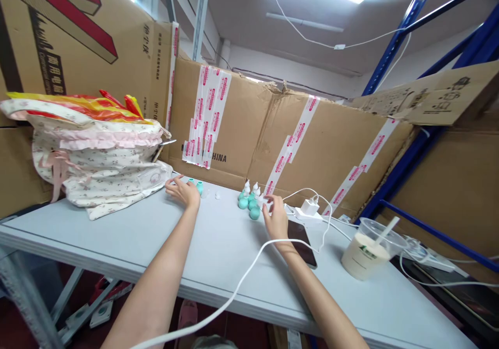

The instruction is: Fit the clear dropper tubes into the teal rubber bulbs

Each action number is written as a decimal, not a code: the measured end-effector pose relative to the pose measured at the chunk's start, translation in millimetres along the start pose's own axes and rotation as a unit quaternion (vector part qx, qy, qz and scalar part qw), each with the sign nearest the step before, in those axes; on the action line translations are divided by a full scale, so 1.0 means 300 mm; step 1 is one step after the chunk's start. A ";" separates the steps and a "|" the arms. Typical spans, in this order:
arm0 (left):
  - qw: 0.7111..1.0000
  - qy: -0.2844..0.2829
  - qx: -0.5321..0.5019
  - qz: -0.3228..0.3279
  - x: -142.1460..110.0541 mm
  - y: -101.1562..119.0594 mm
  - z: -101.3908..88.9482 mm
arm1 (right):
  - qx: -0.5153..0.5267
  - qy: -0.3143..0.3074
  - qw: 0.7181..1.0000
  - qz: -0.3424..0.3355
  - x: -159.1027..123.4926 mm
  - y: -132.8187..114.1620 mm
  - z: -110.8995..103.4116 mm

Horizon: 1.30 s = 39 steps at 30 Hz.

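My left hand is over the back left of the table, fingers spread, with nothing visible in it. Right beside it stand small teal bottles, partly hidden by the hand, with a small clear piece and a small white piece to their right. My right hand is bent with thumb and fingers apart, at the right side of a cluster of teal rounded pieces. White pointed nozzles stand up at the back of that cluster. Whether the right fingertips touch a whitish piece there is hard to see.
A dark phone lies by my right wrist. Behind it a white charger sits on a power strip, its cable crossing in front of my arms. A drink cup stands right, a floral bag left. Cardboard walls the back.
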<state>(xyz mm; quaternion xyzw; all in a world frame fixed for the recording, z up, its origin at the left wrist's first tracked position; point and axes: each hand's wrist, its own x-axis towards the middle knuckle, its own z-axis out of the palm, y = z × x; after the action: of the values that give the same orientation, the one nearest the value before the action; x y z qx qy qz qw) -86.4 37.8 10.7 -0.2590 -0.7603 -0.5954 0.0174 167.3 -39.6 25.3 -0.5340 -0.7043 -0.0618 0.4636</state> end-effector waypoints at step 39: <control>0.814 -0.382 -0.423 -0.111 0.018 0.038 0.038 | -0.172 -0.219 0.956 -0.096 0.231 -0.208 0.564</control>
<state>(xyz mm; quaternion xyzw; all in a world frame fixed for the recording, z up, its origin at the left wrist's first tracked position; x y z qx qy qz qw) -83.2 52.0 19.6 -0.3611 -0.4026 -0.7094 -0.4519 17.5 80.7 5.4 -0.5361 -0.8151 -0.1079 0.1914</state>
